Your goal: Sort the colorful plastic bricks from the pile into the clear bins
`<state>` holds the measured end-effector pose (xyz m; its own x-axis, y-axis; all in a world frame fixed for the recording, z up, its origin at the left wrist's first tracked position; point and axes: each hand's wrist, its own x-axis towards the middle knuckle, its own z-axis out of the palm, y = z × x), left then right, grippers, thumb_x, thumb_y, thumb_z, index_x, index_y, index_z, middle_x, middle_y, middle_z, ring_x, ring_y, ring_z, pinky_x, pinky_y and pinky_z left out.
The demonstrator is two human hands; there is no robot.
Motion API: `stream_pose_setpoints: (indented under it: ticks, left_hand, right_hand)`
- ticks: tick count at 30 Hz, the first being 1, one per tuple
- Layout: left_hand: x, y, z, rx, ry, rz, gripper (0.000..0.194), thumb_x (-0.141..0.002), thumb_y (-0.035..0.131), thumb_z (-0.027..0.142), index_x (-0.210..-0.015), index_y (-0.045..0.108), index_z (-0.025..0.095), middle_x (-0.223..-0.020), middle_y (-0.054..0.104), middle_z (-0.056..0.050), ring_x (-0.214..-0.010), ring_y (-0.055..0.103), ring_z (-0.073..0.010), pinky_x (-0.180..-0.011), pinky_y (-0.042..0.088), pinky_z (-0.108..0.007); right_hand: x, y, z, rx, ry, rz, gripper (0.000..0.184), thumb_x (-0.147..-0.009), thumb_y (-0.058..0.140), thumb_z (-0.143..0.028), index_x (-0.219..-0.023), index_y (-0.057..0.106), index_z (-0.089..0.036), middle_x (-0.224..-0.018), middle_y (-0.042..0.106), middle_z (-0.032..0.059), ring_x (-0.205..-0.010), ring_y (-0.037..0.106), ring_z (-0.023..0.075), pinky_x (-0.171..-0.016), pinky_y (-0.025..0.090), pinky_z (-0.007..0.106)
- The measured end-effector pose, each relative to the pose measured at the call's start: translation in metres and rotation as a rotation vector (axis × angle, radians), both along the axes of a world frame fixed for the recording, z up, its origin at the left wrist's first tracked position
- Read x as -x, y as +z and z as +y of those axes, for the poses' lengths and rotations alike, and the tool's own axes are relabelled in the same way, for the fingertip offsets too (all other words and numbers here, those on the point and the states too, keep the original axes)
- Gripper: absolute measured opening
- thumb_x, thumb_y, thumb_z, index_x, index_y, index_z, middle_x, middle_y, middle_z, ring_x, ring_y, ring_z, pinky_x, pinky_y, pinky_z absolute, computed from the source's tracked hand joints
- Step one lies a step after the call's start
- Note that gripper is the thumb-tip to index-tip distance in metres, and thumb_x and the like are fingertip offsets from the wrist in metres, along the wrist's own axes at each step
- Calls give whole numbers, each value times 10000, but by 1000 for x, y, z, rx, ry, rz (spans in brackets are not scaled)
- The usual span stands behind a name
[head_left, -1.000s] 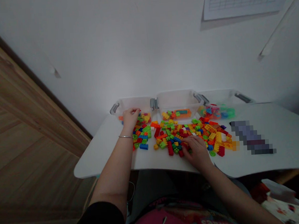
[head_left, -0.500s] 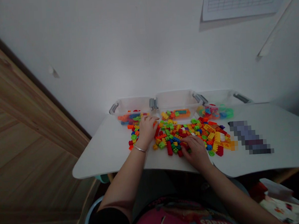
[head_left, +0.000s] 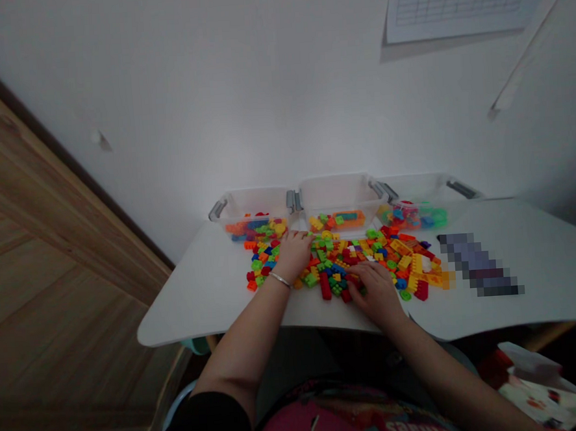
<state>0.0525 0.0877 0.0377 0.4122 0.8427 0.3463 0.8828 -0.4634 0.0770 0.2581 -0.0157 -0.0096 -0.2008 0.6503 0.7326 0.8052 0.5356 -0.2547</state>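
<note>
Loose plastic building blocks in red, yellow, green, blue and orange are spread in a low heap on a white tabletop. The left hand is placed palm down over the left-centre part of the heap, fingers bent and slightly parted; whether a block is gripped cannot be told, as the undersides of the fingers are hidden. A thin silver-coloured bracelet is worn on the left wrist. The right hand is positioned at the front of the heap, right of its centre, fingers curled down onto the blocks; contact is seen at the fingers, but a firm grasp cannot be confirmed. A long red block is located between the two hands, nearer the right.

Three clear plastic bins with grey handles are lined up behind the heap, near the wall. Mixed coloured pieces are contained in the left bin, yellow, green, red and orange pieces in the middle bin, and red, blue and green translucent pieces in the right bin. A dark, pixelated elongated object is laid right of the heap. A printed grid sheet is mounted on the wall.
</note>
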Motion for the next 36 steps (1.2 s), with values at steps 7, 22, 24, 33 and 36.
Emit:
stream_pose_setpoints:
  ticks: [7,22,24,33,36]
  left_hand:
    - [5,6,0,-1,57,-39,291,-941,456,219,-1088,706,212,-1044,722,-74,-1007,597,-216,-984,411,-380]
    - [25,17,10,-224,25,-595,38,-851,561,172,-876,578,194,-901,639,-55,-917,581,-208,-864,459,-347]
    - [34,21,16,-291,69,-754,45,-843,566,188,-882,551,203,-894,621,-42,-891,581,-195,-833,467,-331]
    - [76,38,41,-393,260,-991,230,-842,579,235,-1069,545,216,-907,655,-30,-904,628,-182,-865,472,-329]
    - [84,40,44,-331,332,-768,175,-813,593,215,-986,620,207,-881,684,-53,-920,618,-232,-913,444,-395]
  right_hand:
    - [1,0,0,-19,-12,-15,206,-831,584,-199,-1031,631,-201,-992,704,56,-1009,591,244,-925,473,427]
    - [1,-1,0,-7,-5,-14,200,-833,582,-197,-1025,638,-197,-986,702,60,-995,593,246,-914,480,429]
    - [0,-1,0,3,-8,-8,204,-833,579,-200,-1028,638,-198,-990,700,63,-1002,592,248,-916,480,435]
    - [1,-1,0,0,1,4,206,-828,577,-195,-1024,639,-211,-983,707,55,-991,602,248,-915,483,445]
    - [0,-1,0,-2,6,2,212,-827,577,-194,-1030,637,-212,-991,707,54,-998,600,248,-918,482,445]
